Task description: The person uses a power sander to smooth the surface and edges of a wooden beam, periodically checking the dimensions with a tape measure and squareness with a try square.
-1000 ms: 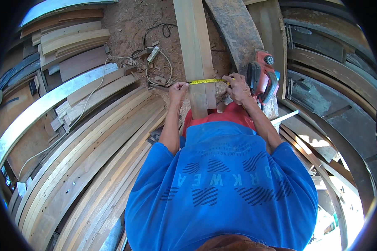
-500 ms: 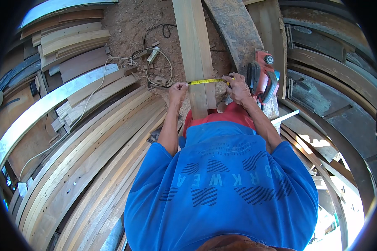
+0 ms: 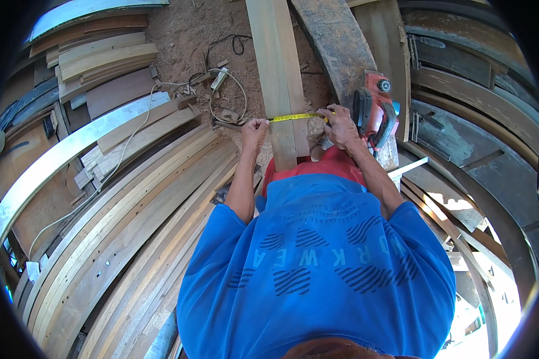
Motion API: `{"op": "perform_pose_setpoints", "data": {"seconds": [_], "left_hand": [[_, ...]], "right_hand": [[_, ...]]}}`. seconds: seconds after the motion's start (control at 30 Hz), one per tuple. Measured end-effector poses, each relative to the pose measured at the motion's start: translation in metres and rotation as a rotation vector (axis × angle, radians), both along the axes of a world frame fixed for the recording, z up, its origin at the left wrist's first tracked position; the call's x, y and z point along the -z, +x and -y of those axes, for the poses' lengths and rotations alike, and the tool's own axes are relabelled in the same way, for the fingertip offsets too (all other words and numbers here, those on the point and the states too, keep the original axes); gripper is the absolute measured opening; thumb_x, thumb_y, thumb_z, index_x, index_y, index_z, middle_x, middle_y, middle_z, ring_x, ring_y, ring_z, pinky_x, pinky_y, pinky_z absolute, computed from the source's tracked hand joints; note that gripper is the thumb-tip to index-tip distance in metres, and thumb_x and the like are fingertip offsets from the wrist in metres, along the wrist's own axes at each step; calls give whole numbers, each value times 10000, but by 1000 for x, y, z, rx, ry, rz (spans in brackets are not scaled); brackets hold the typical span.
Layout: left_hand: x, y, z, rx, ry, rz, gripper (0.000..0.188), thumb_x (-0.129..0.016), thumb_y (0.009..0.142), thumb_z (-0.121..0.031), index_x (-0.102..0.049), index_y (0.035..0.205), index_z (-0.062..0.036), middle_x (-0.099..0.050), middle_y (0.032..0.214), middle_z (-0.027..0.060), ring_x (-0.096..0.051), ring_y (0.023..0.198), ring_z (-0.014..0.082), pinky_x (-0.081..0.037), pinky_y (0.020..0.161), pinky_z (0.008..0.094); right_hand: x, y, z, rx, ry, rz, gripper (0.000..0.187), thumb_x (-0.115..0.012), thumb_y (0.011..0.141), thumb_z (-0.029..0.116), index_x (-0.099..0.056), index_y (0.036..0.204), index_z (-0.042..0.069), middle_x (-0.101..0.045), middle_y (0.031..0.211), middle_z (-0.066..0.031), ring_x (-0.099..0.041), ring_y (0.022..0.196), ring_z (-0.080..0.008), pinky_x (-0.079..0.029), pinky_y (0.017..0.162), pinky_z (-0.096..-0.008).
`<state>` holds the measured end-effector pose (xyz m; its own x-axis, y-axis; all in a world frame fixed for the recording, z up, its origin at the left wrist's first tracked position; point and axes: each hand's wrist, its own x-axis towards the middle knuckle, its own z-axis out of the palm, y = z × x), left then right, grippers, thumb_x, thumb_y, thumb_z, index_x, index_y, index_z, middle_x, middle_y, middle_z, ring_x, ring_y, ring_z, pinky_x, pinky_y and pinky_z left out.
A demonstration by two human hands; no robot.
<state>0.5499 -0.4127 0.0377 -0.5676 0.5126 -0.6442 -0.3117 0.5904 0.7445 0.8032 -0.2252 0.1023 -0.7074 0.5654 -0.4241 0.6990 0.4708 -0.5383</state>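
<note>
Left hand (image 3: pixel 254 128) and right hand (image 3: pixel 340 125) each pinch an end of a yellow tape (image 3: pixel 296 117) stretched across the plank (image 3: pixel 278 78) at twelve o'clock, red planer (image 3: pixel 374 110) at the right hand's three.

Woodworking yard, stacked planks (image 3: pixel 132 197), dirt floor (image 3: pixel 191 30)

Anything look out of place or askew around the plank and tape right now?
Nothing is spilled or broken. The yellow tape runs roughly square across the plank between the left hand and right hand. The one untidy thing is loose cable coiled on the dirt beside the plank.
</note>
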Motion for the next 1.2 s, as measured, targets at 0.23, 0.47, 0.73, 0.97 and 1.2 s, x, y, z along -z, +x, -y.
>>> {"op": "perform_pose_setpoints", "data": {"seconds": [0.23, 0.47, 0.73, 0.97, 1.2], "left_hand": [[-3, 1, -1, 0, 42, 35, 127, -745, 879, -109, -707, 938, -4, -647, 814, -19, -532, 726, 61, -437, 658, 229], [-6, 1, 0, -10, 39, 76, 135, -746, 890, -126, -697, 941, -11, -612, 788, -39, -500, 679, 47, -401, 607, 225], [-12, 3, -5, -8, 10, 58, 124, -741, 893, -125, -694, 937, -19, -607, 771, -43, -496, 669, 50, -399, 598, 231], [-2, -3, 2, -12, 26, 77, 163, -753, 892, -140, -691, 969, -10, -629, 804, -24, -515, 694, 56, -415, 618, 232], [-11, 32, -10, -155, -64, -12, 647, -772, 890, -368, -522, 1316, 50, -662, 1115, 165, -636, 983, 200, -511, 871, 316]], "right_hand": [[4, 2, 0, 1, 15, -17, 555, -686, 827, 173, -580, 1368, 236, -458, 1425, -135, -397, 1349, -409, -421, 1111, -506], [2, 1, 0, 0, 8, -20, 559, -686, 819, 165, -582, 1365, 226, -464, 1418, -138, -402, 1344, -407, -427, 1103, -504], [5, 1, -1, -3, 12, -15, 570, -692, 809, 152, -579, 1365, 210, -464, 1416, -138, -407, 1339, -404, -426, 1108, -492], [5, -1, -2, -30, 23, -15, 570, -684, 808, 143, -578, 1363, 219, -462, 1414, -140, -392, 1348, -404, -433, 1104, -497], [-46, 15, -11, 202, -293, -317, 520, -669, 854, 126, -559, 1360, 72, -605, 1263, -164, -593, 1143, -336, -468, 1034, -426]]}}
